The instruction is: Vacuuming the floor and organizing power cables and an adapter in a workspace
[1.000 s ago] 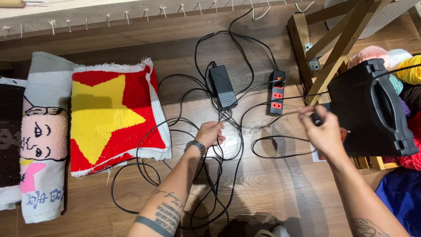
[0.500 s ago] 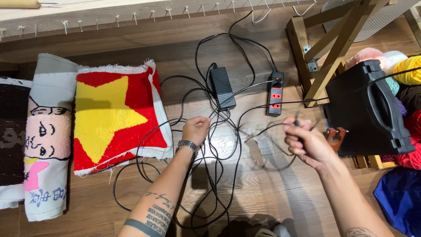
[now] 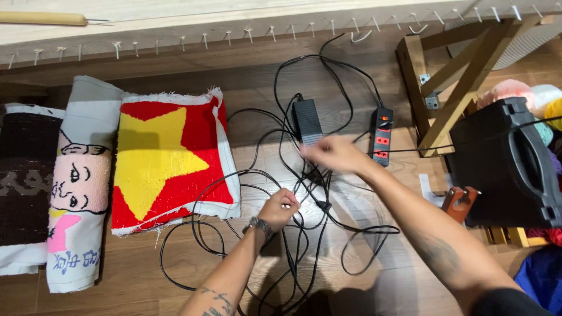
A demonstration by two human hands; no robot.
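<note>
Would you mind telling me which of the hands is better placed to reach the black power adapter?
The right hand: it hovers, blurred, just below the black power adapter, while the left hand sits lower, pinching cables.

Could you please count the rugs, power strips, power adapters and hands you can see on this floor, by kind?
Tufted rugs: 3, red with yellow star, cartoon face, dark brown
Power strip: 1
Power adapter: 1
Hands: 2, left hand, right hand
Total: 7

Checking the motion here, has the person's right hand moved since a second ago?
Yes. The right hand has swung left, away from the black box-shaped case, and now blurs beside the black rectangular power adapter.
</note>
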